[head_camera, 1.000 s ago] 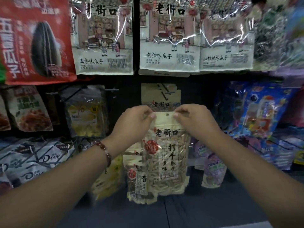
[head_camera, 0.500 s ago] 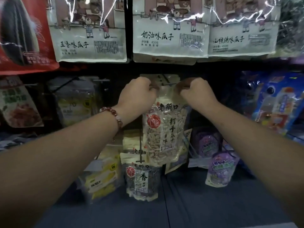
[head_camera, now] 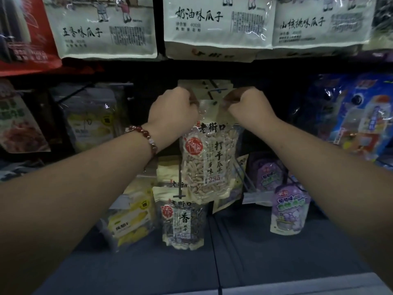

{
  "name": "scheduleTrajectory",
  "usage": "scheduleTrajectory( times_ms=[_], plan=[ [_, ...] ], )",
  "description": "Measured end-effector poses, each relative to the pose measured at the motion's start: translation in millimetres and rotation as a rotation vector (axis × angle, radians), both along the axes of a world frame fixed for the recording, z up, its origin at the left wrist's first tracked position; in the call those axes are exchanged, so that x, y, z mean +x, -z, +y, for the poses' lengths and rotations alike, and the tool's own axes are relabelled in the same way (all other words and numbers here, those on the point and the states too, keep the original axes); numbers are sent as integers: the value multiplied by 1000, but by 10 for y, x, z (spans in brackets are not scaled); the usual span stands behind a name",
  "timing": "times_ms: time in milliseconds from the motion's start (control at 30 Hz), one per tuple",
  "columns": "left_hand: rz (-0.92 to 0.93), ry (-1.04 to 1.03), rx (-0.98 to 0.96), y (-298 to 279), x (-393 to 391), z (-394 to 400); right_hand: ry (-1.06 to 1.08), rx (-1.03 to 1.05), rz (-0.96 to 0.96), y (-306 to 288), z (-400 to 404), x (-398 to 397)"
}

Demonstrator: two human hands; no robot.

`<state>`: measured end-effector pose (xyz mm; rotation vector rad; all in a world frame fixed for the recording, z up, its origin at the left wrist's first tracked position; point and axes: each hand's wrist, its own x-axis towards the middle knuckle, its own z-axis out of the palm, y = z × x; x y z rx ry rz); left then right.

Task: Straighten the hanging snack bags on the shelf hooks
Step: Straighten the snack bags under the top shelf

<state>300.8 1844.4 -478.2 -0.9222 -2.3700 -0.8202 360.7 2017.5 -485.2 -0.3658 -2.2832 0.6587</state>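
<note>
A clear bag of pale melon seeds (head_camera: 209,158) with a red round label hangs in the middle of the dark shelf. My left hand (head_camera: 173,109) pinches its top left corner and my right hand (head_camera: 247,105) pinches its top right corner, both up at the hook (head_camera: 214,90). Behind the bag's top sit more cream bag headers (head_camera: 204,85) on the same hook. The bag's hang hole is partly hidden between my fingers. Below it hangs a dark seed bag (head_camera: 182,222) of the same brand.
Large cream seed bags (head_camera: 217,24) hang in the row above. A red bag (head_camera: 23,33) is at top left, yellow snack bags (head_camera: 131,220) at lower left, purple pouches (head_camera: 289,209) at lower right, blue bags (head_camera: 365,116) at right. A grey floor lies below.
Both hands lifted the pale seed bag from mid-height up to the hook and hold its top corners there. The view tilted down, showing more of the lower bags.
</note>
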Motion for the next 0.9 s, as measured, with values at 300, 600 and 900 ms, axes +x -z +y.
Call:
scheduleTrajectory(
  times_ms=[300, 600, 900],
  plan=[
    [285, -3, -271, 340, 29, -380, 194, 489, -171, 181, -209, 258],
    [189, -193, -547, 842, 311, -1233, -12, 661, -302, 739, -960, 719],
    [-18, -360, -508, 1085, 267, -2259, -275, 504, -542, 1016, -1831, 524]
  ],
)
